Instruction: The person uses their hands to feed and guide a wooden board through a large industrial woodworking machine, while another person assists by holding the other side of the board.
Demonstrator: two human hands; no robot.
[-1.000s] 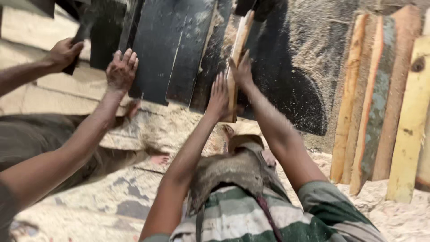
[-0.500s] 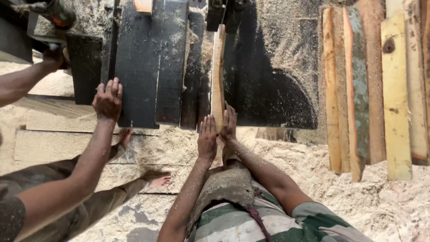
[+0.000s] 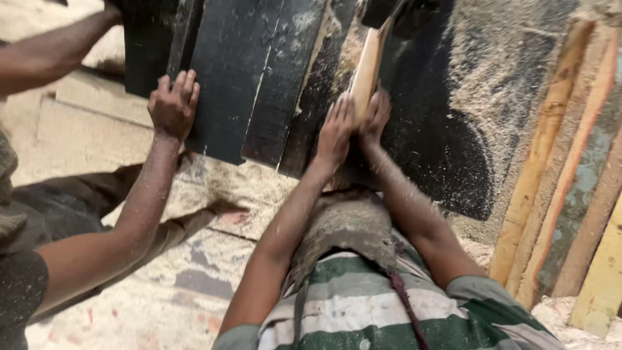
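A thin pale wooden strip (image 3: 367, 68) stands on edge on a dark, sawdust-covered surface (image 3: 440, 129). My left hand (image 3: 335, 133) presses its left face and my right hand (image 3: 376, 115) its right face, so the near end of the strip is clamped between them. My fingers lie flat along the wood. The strip's far end runs under a dark machine part (image 3: 408, 13) at the top. Sawdust coats both my forearms.
A co-worker's hand (image 3: 173, 104) rests flat on several dark boards (image 3: 259, 78) to my left, and their other arm (image 3: 52, 52) reaches to the boards' far end. Pale and painted planks (image 3: 551, 168) lean at the right. Sawdust covers the floor (image 3: 194, 188).
The view has drawn closer and tilted. My two hands stay clamped on the strip and have slid a little forward along it. The co-worker's hand stays on the dark boards.
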